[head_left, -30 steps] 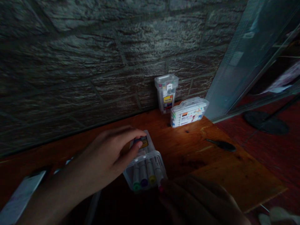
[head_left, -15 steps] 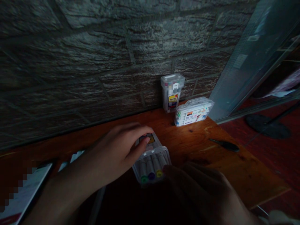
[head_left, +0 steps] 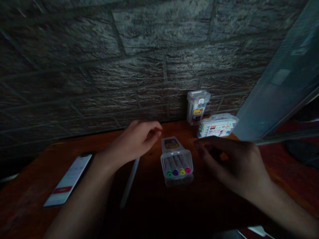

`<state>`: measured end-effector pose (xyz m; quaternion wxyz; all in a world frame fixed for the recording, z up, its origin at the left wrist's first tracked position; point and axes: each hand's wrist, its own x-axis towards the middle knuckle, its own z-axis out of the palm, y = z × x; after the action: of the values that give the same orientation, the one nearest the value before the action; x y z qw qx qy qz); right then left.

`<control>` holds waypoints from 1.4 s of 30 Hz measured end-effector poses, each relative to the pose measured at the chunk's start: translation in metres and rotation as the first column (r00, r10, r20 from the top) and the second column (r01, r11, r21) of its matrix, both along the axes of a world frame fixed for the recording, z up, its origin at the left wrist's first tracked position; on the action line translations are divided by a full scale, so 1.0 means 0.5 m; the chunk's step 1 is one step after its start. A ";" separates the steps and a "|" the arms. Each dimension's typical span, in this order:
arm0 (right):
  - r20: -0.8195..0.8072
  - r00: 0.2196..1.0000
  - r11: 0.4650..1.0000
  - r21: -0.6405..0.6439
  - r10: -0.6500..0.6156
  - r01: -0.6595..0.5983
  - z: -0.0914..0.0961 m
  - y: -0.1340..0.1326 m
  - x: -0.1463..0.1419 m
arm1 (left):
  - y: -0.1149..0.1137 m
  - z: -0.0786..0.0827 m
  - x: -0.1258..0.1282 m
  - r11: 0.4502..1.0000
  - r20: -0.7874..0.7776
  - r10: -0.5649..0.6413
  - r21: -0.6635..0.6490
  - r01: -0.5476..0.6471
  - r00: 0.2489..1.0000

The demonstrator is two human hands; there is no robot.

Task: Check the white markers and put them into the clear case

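A clear plastic marker case point(head_left: 171, 144) lies on the wooden table, its end facing me. Green, purple, yellow and pink ends of markers point(head_left: 175, 166) show through that end. My left hand point(head_left: 139, 139) hovers just left of the case with loosely curled fingers, thumb and index finger apart, holding nothing. On the other side, my right hand point(head_left: 231, 162) is raised clear of the case. Its fingers are bent and slightly apart, with nothing visible in them. Beneath my left wrist a pale, slim stick-like item point(head_left: 130, 182) lies on the table.
Against the stone wall stands an upright clear marker box point(head_left: 196, 108). A white-labelled case of pens point(head_left: 218, 125) is beside it, behind my right hand. On the left lies a phone point(head_left: 69, 179) with its screen lit. The wooden table point(head_left: 59, 152) ends near a glass panel at right.
My left hand has let go of the marker case and moved off to its left. My right hand has drawn away to the right. The pink marker end now shows, and the view has shifted.
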<state>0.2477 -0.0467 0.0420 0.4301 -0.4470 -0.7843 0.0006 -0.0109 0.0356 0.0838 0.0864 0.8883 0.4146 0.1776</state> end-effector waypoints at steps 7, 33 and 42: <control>-0.185 0.982 0.986 -0.157 0.023 -0.052 -0.030 0.172 -0.002 | -0.052 -0.035 -0.167 0.939 -0.001 0.342 -0.045 -0.341 0.940; -0.112 0.989 0.984 -0.139 0.095 -0.110 -0.144 0.195 0.032 | -0.078 -0.189 -0.144 0.727 -0.095 0.683 -0.004 -0.687 0.724; -0.472 0.878 0.941 -0.256 0.078 -0.221 -0.118 0.192 0.039 | -0.001 -0.117 0.010 0.960 0.463 0.232 0.031 -0.277 0.856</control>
<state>0.2673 0.0492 -0.0172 0.5270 -0.4320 -0.6847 0.2586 -0.0057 0.0350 0.0253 0.1136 0.7625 0.4874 0.4101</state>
